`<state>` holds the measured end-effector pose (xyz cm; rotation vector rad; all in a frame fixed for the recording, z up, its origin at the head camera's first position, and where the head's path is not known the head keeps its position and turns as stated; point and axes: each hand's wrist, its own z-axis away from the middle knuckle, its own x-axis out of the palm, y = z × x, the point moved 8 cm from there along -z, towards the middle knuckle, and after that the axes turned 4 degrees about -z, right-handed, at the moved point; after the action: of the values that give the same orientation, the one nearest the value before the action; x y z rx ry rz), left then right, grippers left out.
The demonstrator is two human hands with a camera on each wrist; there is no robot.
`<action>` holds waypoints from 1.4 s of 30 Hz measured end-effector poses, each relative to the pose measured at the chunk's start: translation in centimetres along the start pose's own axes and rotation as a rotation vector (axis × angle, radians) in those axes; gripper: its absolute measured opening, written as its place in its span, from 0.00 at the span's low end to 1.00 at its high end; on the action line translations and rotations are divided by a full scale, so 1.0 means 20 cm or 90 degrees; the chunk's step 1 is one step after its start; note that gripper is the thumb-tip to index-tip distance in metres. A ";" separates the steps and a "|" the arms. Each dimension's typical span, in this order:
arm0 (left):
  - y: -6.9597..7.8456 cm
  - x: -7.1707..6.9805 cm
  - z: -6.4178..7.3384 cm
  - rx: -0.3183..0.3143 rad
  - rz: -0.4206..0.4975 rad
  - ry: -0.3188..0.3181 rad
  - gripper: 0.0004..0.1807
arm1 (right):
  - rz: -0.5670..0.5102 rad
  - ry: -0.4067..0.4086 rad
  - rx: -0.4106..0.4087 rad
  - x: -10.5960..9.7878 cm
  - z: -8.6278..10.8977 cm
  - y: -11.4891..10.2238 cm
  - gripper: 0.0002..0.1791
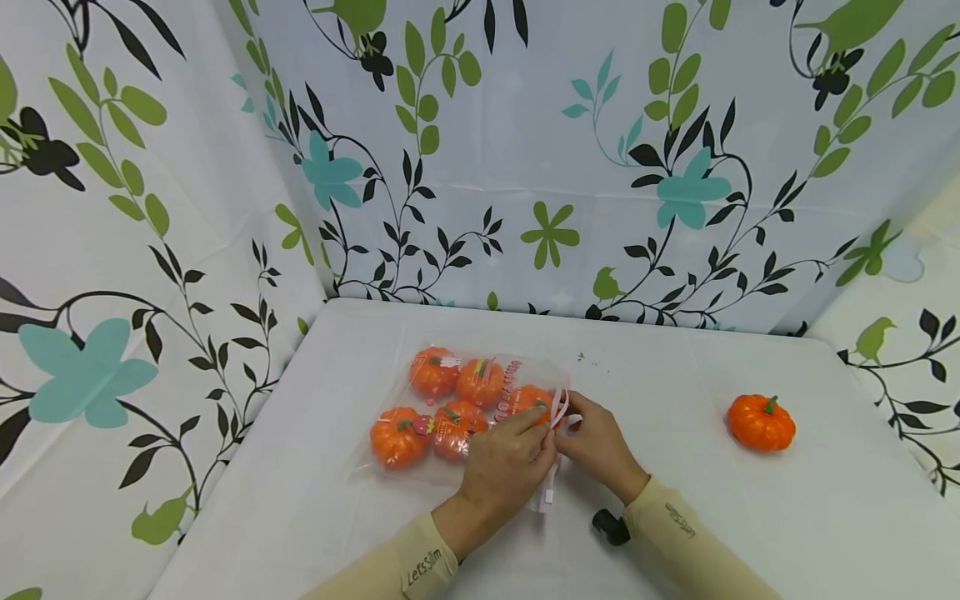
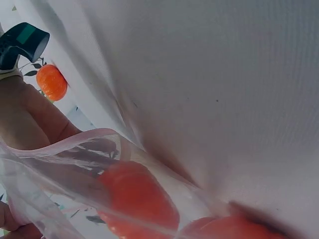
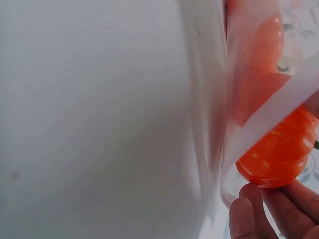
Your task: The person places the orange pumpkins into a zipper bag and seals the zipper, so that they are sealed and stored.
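Observation:
A clear zip bag [image 1: 431,479] with a pink-edged mouth lies on the table, holding several small orange pumpkins [image 1: 399,437]. My left hand [image 1: 506,458] pinches the rim of its mouth; in the left wrist view, fingertips [image 2: 17,224] show at this pink edge. From the other side, my right hand [image 1: 597,442] reaches in at the mouth. The right wrist view has its fingertips [image 3: 251,191] touching the end of an orange pumpkin [image 3: 279,154], fingers fairly straight. The bag's film crosses in front of that pumpkin.
One more orange pumpkin [image 1: 761,422] with a green stem sits on the white-covered table [image 1: 667,383] to the right. A black wrist camera [image 1: 611,527] is on my right wrist. Leaf-patterned cloth [image 1: 525,167] hangs behind and at both sides.

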<state>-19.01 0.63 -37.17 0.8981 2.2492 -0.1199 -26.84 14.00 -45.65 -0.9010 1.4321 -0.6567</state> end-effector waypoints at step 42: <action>0.02 0.02 -0.01 0.022 0.000 0.006 0.05 | -0.002 -0.075 -0.094 -0.05 0.12 0.00 0.07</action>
<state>-19.05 1.19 -37.13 0.9182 2.2619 -0.1568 -24.55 15.10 -45.36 -1.0397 1.3870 -0.4963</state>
